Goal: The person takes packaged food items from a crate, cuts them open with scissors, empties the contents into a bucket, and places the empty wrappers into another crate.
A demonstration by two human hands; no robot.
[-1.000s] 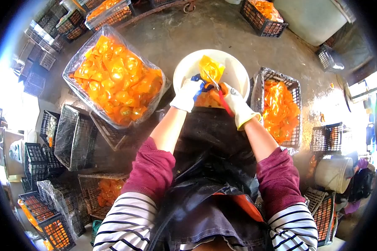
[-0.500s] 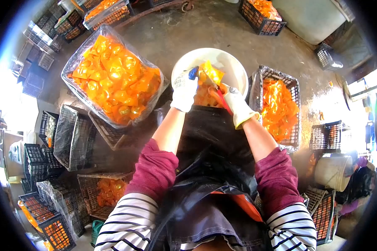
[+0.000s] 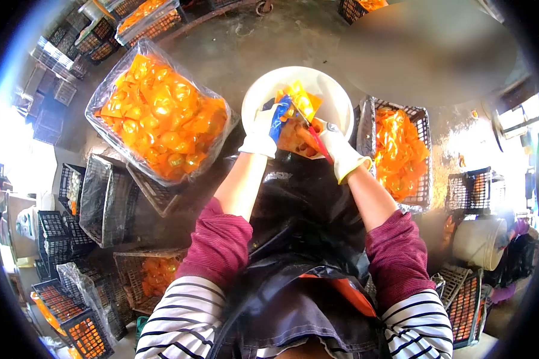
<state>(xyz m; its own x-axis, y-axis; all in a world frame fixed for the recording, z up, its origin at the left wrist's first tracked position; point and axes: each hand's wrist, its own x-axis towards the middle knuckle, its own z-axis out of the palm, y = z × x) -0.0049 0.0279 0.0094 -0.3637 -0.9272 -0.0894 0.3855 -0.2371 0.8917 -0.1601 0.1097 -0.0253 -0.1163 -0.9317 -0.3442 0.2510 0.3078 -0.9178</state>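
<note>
My left hand (image 3: 263,128), in a white glove with a blue palm, grips a shiny orange and yellow plastic packet (image 3: 305,103) over a white basin (image 3: 335,90). My right hand (image 3: 339,148), gloved in white with a yellow cuff, is closed around a slim red-handled tool (image 3: 321,145). The tool's tip points at the packet's lower edge; whether it touches is unclear. More orange pieces (image 3: 296,139) lie in the basin under both hands. My fingers partly hide the packet and the tool.
Left of the basin stands a plastic-lined crate heaped with orange packets (image 3: 161,113). Another crate (image 3: 425,125) of orange packets is close on the right. Black crates (image 3: 105,200) stand at the left, and a white bucket (image 3: 479,242) at the right.
My left hand has turned, so more of its blue palm shows, and the packet has shifted slightly to the right. My right hand keeps nearly the same place.
</note>
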